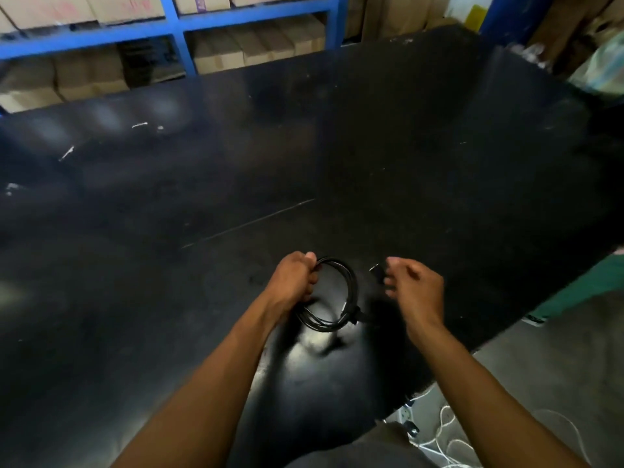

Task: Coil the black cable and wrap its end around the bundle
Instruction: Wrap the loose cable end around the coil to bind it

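The left hand [293, 280] grips the black cable [337, 295], already looped into a coil above the bench [304, 146]. The right hand [417, 288] seems to pinch the loose end [377, 269]; wrapping it around the bundle remains.

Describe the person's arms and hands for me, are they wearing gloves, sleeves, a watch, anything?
Both arms are bare up to the frame's bottom edge: no sleeves show. The left hand and right hand wear no gloves, and no watch, bracelet or ring is visible on either wrist or on the fingers that show.
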